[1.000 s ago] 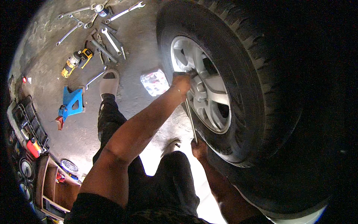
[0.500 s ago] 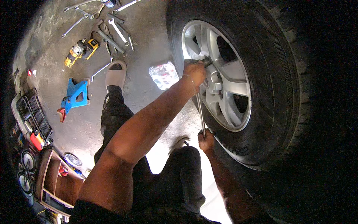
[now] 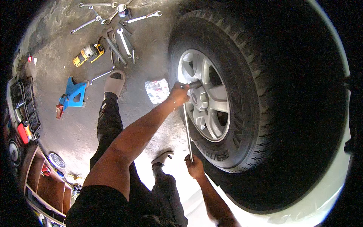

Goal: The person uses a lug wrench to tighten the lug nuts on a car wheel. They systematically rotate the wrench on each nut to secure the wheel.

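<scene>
A large black tire [image 3: 253, 109] with a silver spoked wheel [image 3: 215, 94] stands at the right. A lug wrench [image 3: 188, 130] with a long silver bar hangs at the wheel's left side, its dark socket end [image 3: 194, 84] pointing into the wheel near the hub. My left hand [image 3: 179, 94] is wrapped round the wrench where the bar meets the socket end. The lower tip of the bar is in my right hand [image 3: 195, 167], fingers closed round it. Whether the socket sits on a nut I cannot tell.
On the floor lie several wrenches [image 3: 123, 42], a yellow power tool [image 3: 88, 55] and a clear plastic bag [image 3: 157, 90]. A blue jack stand [image 3: 75, 92] stands at the left. Beyond it are a black grille [image 3: 30, 102] and a wooden shelf unit [image 3: 53, 187]. A pale car body edge [image 3: 302, 206] curves round the tire.
My view has swung, so the wheel sits lower and further left, and more of the tire and car body shows. Both hands keep hold of the lug wrench, its bar still near upright.
</scene>
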`<action>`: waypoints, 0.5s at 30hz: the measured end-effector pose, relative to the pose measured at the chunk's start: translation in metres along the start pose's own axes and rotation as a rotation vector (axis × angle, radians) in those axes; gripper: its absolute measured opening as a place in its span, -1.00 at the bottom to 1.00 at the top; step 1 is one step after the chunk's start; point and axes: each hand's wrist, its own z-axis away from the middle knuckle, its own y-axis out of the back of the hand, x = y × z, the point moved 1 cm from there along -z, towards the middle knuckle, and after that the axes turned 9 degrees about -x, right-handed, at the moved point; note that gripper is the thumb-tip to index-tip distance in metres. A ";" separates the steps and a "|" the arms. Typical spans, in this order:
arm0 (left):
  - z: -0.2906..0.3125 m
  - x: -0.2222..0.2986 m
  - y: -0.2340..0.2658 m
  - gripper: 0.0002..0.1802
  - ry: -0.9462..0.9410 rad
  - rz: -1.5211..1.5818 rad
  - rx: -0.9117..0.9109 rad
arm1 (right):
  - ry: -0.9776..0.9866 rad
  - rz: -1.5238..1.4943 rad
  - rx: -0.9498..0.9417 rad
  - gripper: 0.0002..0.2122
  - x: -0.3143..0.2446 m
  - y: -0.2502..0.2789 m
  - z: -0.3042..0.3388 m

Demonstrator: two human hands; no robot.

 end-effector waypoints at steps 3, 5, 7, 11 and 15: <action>0.004 0.021 0.008 -0.56 0.276 0.293 -0.054 | -0.043 -0.044 -0.076 -0.94 -0.051 0.012 0.024; 0.010 0.042 0.011 -0.58 0.382 0.463 -0.077 | -0.264 -0.199 -0.153 -0.89 -0.089 0.025 0.042; 0.015 0.060 0.011 -0.59 0.458 0.566 -0.105 | -0.404 -0.322 -0.177 -0.82 -0.131 0.045 0.064; 0.013 0.075 0.016 -0.52 0.446 0.603 -0.159 | -0.370 -0.755 -0.323 -0.68 -0.202 0.088 0.097; 0.010 0.072 0.006 -0.52 0.515 0.655 -0.153 | -0.476 -0.577 -0.182 -0.59 -0.227 0.108 0.098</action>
